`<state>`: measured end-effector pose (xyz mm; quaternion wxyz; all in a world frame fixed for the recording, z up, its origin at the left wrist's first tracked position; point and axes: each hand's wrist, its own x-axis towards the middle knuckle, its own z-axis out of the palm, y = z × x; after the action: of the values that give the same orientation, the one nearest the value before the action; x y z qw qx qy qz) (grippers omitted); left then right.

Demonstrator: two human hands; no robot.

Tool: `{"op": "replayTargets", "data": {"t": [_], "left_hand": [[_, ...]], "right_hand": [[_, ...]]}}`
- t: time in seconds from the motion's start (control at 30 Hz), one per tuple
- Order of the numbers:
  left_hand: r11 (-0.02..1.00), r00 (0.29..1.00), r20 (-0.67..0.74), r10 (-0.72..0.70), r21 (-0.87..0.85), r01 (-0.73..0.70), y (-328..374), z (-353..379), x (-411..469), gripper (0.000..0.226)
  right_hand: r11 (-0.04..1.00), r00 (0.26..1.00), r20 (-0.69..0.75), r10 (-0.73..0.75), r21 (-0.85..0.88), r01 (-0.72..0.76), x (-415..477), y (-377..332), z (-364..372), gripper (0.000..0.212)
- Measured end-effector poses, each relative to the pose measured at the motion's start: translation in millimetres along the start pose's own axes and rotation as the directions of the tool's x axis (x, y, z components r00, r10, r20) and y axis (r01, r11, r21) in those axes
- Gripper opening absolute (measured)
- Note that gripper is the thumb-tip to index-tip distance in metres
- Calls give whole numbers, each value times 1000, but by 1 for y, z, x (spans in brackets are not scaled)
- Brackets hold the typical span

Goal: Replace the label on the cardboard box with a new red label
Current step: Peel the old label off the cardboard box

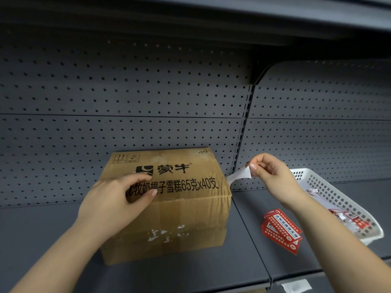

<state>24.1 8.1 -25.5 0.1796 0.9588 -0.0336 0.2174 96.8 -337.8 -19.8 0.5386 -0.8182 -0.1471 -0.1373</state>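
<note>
Down at the front edge of the shelf (148, 273) there's a small white scrap (296, 286) lying on the lip, nearest of all. Moving in, the left hand (118, 199) lies open and flat on the top of the cardboard box (179, 210), fingers spread over the printed lettering, pinning it down. One box, sitting on the shelf just left of the upright divider, with torn white residue (166, 234) on its front face. To its right, a small stack of red labels (282, 231) rests on the shelf; several overlap, so the exact count can't be told. Beside them, one white basket (342, 199) holds more red and white slips. Further back, the right hand (270, 176) pinches the free end of a white label strip (239, 176), thumb and forefinger closed on it. The strip's long axis runs from the box's upper right corner out and up toward that hand, so the peel looks nearly finished. The red labels lie below the right hand, which is nearer them. Behind everything, the pegboard wall (127, 98).
</note>
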Motion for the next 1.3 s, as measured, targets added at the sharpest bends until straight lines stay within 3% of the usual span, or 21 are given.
{"op": "replayTargets", "data": {"t": [0.1,0.37,0.53,0.63,0.8,0.9,1.0,1.07,1.2,1.3], "left_hand": [[1000,1000,0,0,-1,0,1,-1,0,47],[1000,1000,20,-5,-8,5,1,-1,0,53],[999,999,38,-6,-40,7,1,-3,0,50],[985,998,61,-21,-168,31,4,-8,2,41],[943,996,-52,68,-322,-81,51,-18,-6,40],[847,988,110,105,-530,-31,96,-9,-12,52],[652,965,248,90,-747,131,117,7,-4,34],[545,950,308,57,-806,229,123,14,-1,18],[378,927,376,3,-859,347,126,16,2,16],[338,912,411,7,-859,385,124,16,3,14]], "right_hand": [[999,1000,3,9,-37,-9,1,-2,-1,9],[985,991,-52,124,127,-116,-3,-11,-13,11],[1000,1000,13,6,19,-6,-8,-24,-13,5],[997,997,73,-16,80,11,-12,-39,-7,12],[979,992,119,-30,202,5,-20,-61,11,16],[957,990,137,-29,291,-13,-26,-67,21,16],[939,987,155,-45,345,-12,-32,-68,28,15],[939,988,149,-36,345,-18,-34,-68,29,12],[949,992,126,19,311,-58,-37,-64,23,20],[946,991,126,50,313,-88,-41,-63,20,21]]}}
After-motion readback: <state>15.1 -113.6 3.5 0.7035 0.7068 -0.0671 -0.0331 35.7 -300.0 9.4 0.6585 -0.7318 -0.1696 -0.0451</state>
